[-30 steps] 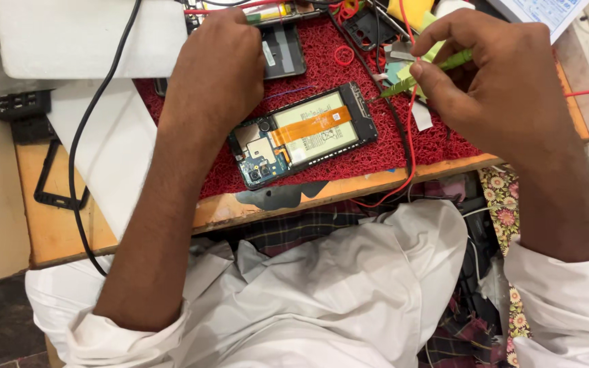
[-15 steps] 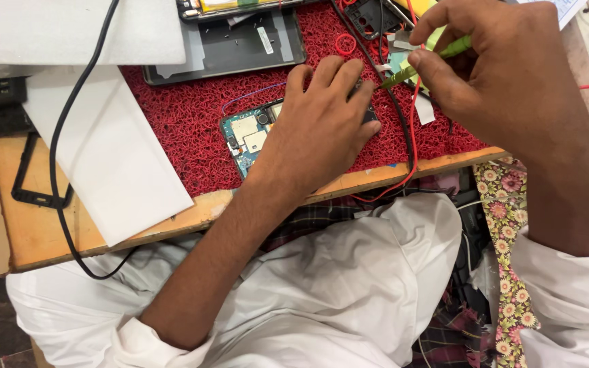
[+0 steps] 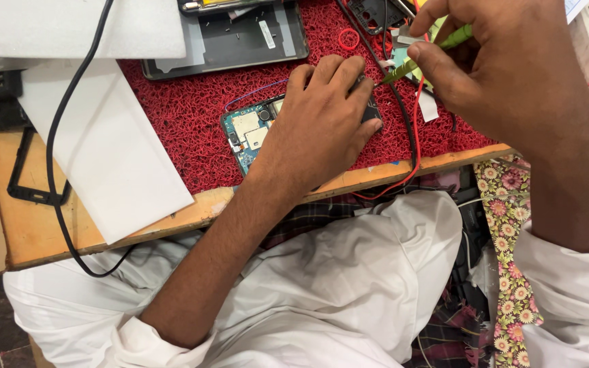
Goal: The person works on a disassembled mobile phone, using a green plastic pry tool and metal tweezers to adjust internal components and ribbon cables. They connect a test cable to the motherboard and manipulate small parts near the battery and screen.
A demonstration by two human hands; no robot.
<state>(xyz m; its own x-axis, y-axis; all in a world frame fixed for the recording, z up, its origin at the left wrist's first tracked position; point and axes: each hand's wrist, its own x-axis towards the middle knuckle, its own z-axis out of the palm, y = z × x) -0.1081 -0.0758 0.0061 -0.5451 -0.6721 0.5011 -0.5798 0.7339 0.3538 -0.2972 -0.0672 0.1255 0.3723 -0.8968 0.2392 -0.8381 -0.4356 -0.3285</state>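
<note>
Here your left hand (image 3: 322, 129) lies flat, fingers spread and pressing, over the opened phone with its bare teal circuit board (image 3: 247, 133), which rests on the red looped-fibre work mat (image 3: 185, 109) near the front edge of the wooden bench (image 3: 35, 232). Your right hand (image 3: 512, 75) pinches a slim green plastic pry tool (image 3: 420, 58) between thumb and closed fingers, its tip just beside your left fingertips at the phone's far end. I judge the phone light and stiff but fragile: the exposed board and any ribbon parts will not bear squeezing, so hold it by its frame edges, not the components. A red wire (image 3: 414, 136) and a black cable (image 3: 393, 95) run down the mat close between your hands and could snag the tool. Beyond sit a grey tablet back shell (image 3: 233, 41), a small red rubber ring (image 3: 348, 39), and, to the left, a white sheet (image 3: 103, 150) crossed by another black cord (image 3: 52, 163).
</note>
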